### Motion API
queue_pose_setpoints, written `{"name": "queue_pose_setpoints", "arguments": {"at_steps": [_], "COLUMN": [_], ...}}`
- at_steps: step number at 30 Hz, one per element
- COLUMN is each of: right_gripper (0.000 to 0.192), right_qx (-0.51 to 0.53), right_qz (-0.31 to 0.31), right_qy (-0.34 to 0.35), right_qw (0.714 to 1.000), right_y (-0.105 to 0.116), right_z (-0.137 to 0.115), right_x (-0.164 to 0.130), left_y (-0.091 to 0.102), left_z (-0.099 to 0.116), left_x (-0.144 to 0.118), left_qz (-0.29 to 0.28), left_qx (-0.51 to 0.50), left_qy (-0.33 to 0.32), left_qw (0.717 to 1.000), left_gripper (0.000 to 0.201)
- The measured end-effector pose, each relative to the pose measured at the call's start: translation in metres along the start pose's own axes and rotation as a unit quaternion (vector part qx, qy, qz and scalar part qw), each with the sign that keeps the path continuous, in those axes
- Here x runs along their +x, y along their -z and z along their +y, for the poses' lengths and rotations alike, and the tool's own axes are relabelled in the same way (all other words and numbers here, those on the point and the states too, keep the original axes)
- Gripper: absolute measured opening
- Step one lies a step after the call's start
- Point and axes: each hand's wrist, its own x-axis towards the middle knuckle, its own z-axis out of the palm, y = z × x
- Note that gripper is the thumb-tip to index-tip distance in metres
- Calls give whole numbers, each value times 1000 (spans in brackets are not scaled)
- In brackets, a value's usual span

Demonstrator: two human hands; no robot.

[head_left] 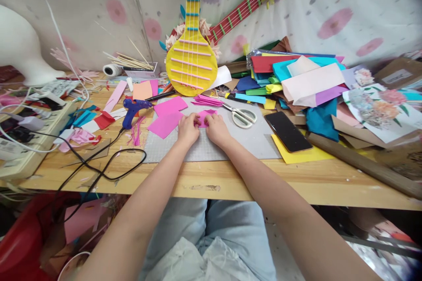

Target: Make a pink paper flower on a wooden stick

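Note:
Over the grey cutting mat (pixel 247 145), my left hand (pixel 189 129) and my right hand (pixel 216 127) are close together, fingers curled on a small piece of magenta paper (pixel 205 117). The fingers cover much of its edges. Two magenta paper pieces (pixel 166 124) lie flat just left of my left hand. Beyond my hands is a stack of folded magenta strips (pixel 207 101). White-handled scissors (pixel 243 117) rest to the right of my right hand, blades pointing toward the strips.
A blue glue gun (pixel 133 112) with a looping black cord lies left. At the back stands a yellow paper-covered lute (pixel 191 66). To the right are a phone (pixel 288 131) on yellow paper, a wooden stick (pixel 362 164) and a heap of coloured sheets (pixel 313 81).

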Motion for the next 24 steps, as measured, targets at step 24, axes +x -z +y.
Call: {"name": "queue_pose_setpoints", "arguments": {"at_steps": [24], "right_gripper": [36], "right_qx": [302], "right_qz": [215], "right_qy": [-89], "right_qw": [924], "right_y": [4], "right_z": [37], "right_x": [12], "left_y": [16], "left_z": [-17], "left_x": [25], "left_qz": [-61], "left_qx": [-51], "left_qy": [45], "left_qw": [996], "left_gripper": [51]}}
